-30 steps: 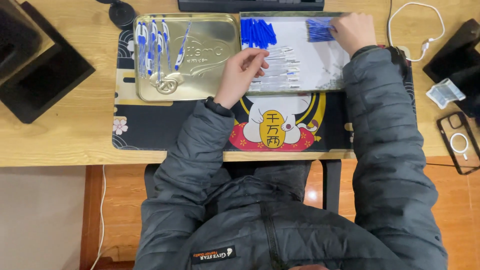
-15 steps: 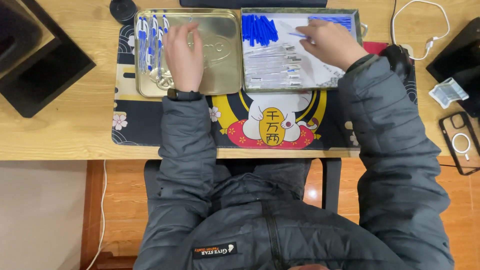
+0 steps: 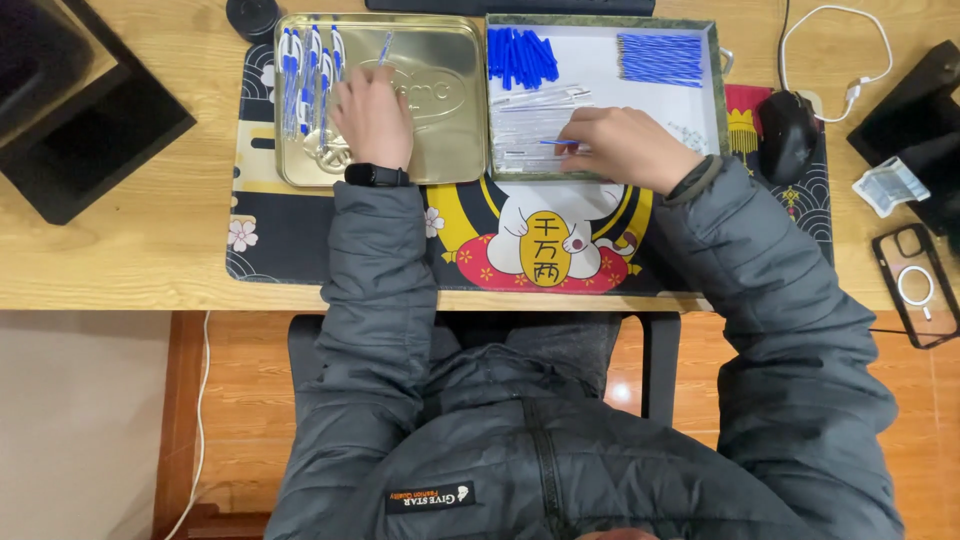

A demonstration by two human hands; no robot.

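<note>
Your left hand (image 3: 372,115) rests palm-down in the gold tin (image 3: 450,150), fingers touching the finished pens (image 3: 305,75) along its left edge. Your right hand (image 3: 625,148) pinches a blue refill (image 3: 553,142) over the clear barrels (image 3: 530,125) in the white tray (image 3: 600,75).

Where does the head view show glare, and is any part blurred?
In the head view, soft glare lies on the gold metal tray beside the left hand; the right hand over the white box is sharp, and shadows are faint.
</note>
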